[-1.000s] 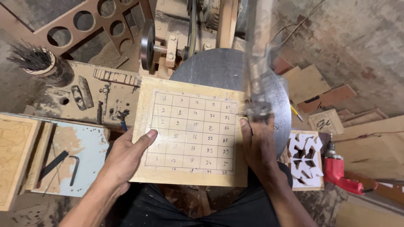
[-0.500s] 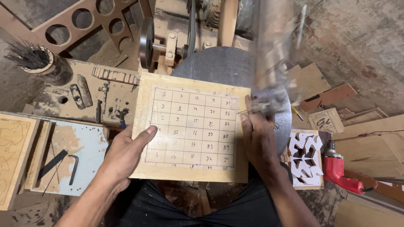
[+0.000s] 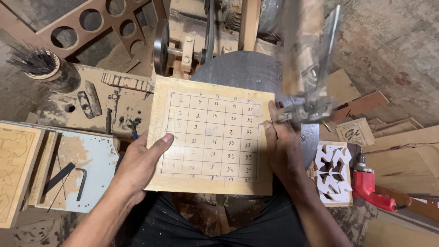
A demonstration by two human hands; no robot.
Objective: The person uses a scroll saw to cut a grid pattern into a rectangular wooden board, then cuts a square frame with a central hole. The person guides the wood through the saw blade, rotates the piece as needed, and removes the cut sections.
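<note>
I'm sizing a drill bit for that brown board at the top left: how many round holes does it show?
4, in a slanting row along the brown board: the lowest at far left, two in the middle, the last at upper right partly cut by the frame edge. More may lie out of view.
</note>
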